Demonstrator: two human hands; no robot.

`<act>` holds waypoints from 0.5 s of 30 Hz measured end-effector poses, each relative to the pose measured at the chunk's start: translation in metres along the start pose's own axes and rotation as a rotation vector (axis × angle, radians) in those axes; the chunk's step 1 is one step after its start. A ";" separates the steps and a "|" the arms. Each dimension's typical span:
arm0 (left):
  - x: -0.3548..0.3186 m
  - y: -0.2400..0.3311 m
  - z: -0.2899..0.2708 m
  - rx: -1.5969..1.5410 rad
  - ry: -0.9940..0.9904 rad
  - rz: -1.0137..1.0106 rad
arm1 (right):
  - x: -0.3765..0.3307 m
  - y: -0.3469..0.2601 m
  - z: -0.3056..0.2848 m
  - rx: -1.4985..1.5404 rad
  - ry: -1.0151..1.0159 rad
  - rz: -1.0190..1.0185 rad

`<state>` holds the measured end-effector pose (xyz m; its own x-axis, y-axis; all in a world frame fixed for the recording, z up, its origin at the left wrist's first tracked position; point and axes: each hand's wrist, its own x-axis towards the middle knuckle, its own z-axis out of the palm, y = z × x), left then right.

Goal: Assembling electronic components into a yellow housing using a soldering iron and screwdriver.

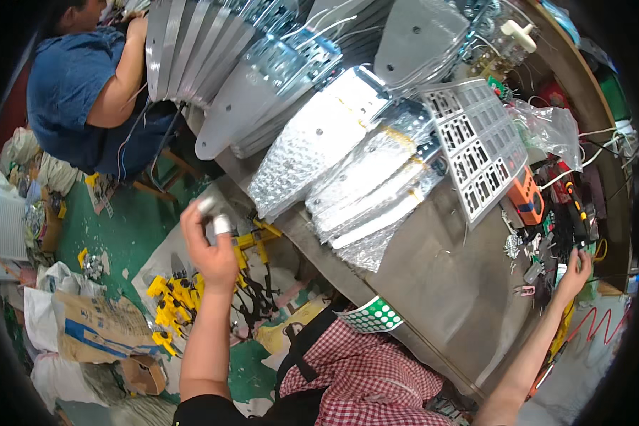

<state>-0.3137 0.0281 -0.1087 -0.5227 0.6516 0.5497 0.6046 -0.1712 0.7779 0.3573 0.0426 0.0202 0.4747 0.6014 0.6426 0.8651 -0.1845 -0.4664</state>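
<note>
My left hand is raised off the left side of the steel workbench, fingers apart, with white tape on two fingertips; it holds nothing I can make out. My right hand reaches far right to a clutter of small parts and tools at the bench's right end, fingers curled among them; what it grips is not clear. Metal lamp plates in bubble wrap lie stacked across the bench. A white perforated metal panel rests beside them.
An orange power tool lies near the right clutter with a clear plastic bag. Yellow-handled parts and cardboard sit on the green floor at left. Another person in blue sits at the far left. Shaped aluminium plates lean at the back.
</note>
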 end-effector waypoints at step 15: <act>0.029 0.179 0.068 -0.387 -0.394 0.388 | -0.192 -0.149 -0.052 0.064 -0.700 -0.211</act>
<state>-0.1799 0.0663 0.0258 -0.0088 0.6975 0.7166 0.4068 -0.6521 0.6398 0.1456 -0.0859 -0.0024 0.0656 0.9789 0.1936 0.9053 0.0232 -0.4241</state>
